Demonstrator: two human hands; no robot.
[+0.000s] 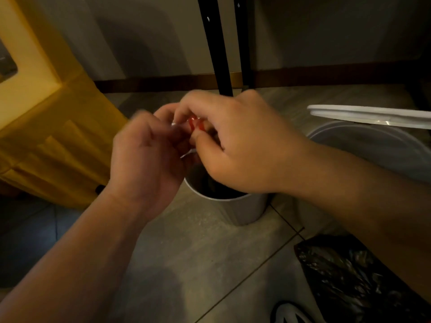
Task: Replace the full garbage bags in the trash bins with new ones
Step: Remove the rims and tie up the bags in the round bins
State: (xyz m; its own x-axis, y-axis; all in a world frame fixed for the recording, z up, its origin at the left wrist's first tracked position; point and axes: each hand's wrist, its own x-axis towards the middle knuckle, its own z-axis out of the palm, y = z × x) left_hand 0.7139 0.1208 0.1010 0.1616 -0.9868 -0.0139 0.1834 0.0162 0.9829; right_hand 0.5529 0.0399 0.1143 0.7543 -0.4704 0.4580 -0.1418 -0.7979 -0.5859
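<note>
floor (186,252): grey tiles | small grey bin (247,208) centre | larger bin (349,130) right | black garbage bag (345,276) lower right

Small grey bin (245,209), round, upright on the tiled floor, open at the top, dark inside, far rim hidden. To its right and farther back, bigger pale bin (382,150), also upright, mouth open, white lid (373,115) raised above the rim. Black garbage bag (345,276), glossy and crumpled, on the floor at the near right, apart from the small bin. Above the small bin, white plastic piece (187,154) with red marks, blurred, pinched between left hand (144,155) and right hand (240,145).
</note>
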